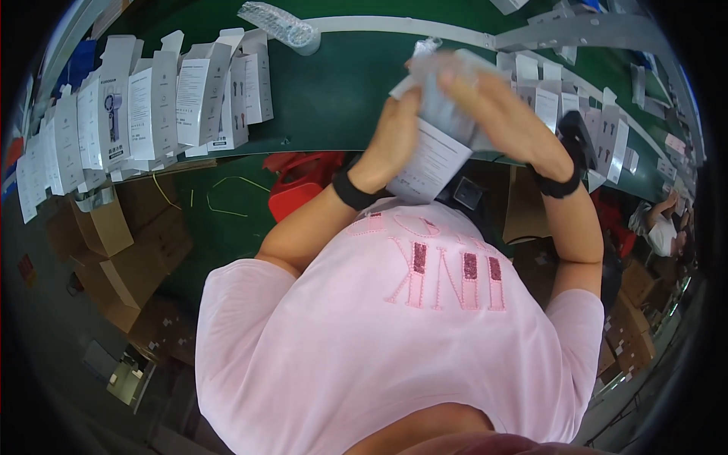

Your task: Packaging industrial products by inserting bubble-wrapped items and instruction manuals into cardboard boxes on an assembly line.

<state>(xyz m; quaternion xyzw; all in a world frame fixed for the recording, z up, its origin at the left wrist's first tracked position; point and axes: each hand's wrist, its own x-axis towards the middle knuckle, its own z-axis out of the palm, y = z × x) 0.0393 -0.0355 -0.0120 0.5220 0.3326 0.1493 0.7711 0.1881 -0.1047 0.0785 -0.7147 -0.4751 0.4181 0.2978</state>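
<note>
A white carton with fine printing is held upright in front of my chest. My left hand wraps round its left side, closed on it. At the carton's open top, between my hands, is a pale bundle in clear plastic wrap; what is inside it cannot be made out. My right hand lies against the bundle and the carton's upper right, its fingers smeared by motion. Dark bands circle both my wrists.
Several open white cartons stand in a row along the left of the green table. More cartons stand at the right. A bubble-wrapped item lies at the back. Below are a red stool and brown boxes.
</note>
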